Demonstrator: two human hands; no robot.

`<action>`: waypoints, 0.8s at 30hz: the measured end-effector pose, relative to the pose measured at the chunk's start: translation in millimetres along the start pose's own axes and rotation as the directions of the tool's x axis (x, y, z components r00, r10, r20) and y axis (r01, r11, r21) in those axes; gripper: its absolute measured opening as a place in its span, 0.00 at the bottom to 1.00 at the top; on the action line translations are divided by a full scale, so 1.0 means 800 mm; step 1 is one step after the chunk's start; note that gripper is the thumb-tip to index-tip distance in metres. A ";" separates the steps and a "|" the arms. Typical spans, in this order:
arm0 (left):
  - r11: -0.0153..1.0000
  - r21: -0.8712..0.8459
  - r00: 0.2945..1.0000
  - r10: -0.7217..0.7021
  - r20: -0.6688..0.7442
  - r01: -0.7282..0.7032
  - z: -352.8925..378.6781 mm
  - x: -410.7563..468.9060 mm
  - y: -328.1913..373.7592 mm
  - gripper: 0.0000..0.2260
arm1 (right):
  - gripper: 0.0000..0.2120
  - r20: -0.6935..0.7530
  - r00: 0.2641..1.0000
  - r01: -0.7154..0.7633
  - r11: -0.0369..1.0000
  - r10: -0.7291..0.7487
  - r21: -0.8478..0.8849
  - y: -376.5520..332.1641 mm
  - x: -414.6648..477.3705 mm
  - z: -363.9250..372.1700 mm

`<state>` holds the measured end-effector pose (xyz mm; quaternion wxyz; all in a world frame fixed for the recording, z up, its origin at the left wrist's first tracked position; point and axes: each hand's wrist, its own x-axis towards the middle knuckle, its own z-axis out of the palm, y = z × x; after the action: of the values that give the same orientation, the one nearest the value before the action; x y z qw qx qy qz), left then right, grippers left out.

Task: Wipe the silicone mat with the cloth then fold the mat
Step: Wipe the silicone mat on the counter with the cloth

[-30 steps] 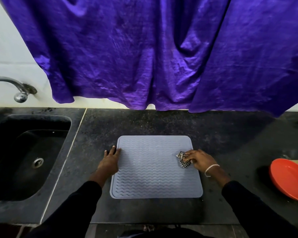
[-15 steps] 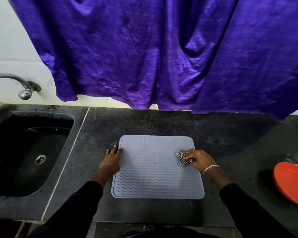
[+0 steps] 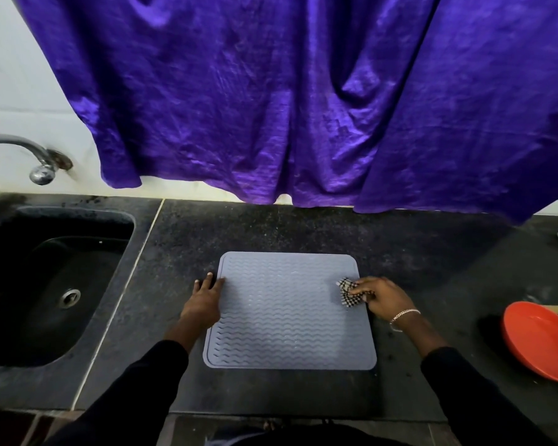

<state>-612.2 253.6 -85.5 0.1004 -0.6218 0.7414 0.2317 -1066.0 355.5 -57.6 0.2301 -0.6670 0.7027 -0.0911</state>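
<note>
Two hands engaged | left hand (image 3: 203, 299) flat, fingers spread, pinning silicone mat (image 3: 287, 323) left edge | right hand (image 3: 382, 297) fingers bunched around cloth (image 3: 347, 292) at right edge | unwiped span lies leftward

One silicone mat (image 3: 290, 310) is counted, and one checked cloth (image 3: 348, 292). Two hands are seen — a left hand (image 3: 205, 300) and a right hand (image 3: 382, 296). One bracelet (image 3: 403, 315), one sink (image 3: 20, 349), one tap (image 3: 29, 156), one red bowl (image 3: 541, 339) and one purple curtain (image 3: 303, 91) are counted — all single.
</note>
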 end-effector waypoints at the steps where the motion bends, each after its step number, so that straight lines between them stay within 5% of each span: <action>1: 1.000 0.000 1.000 0.002 0.001 -0.002 -0.001 -0.001 0.001 0.41 | 0.26 0.008 1.000 0.015 1.000 -0.015 0.003 -0.009 0.001 0.003; 9: 1.000 0.007 1.000 0.010 0.019 -0.010 -0.003 -0.008 -0.003 0.41 | 0.25 0.091 0.992 0.085 0.996 -0.082 -0.026 -0.012 -0.021 0.032; 17: 1.000 0.005 0.999 -0.007 0.032 0.007 -0.009 -0.013 0.004 0.41 | 0.26 0.116 0.993 -0.015 0.986 0.035 -0.168 0.016 -0.024 0.000; 24: 0.999 0.037 0.998 0.000 0.058 -0.002 -0.013 -0.020 0.003 0.42 | 0.25 0.091 0.991 0.107 0.989 -0.098 -0.103 -0.041 -0.013 0.022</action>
<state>-609.9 262.8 -68.6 0.1335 -0.6124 0.7426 0.2359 -1028.7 365.6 -56.7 0.2185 -0.7171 0.6608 -0.0362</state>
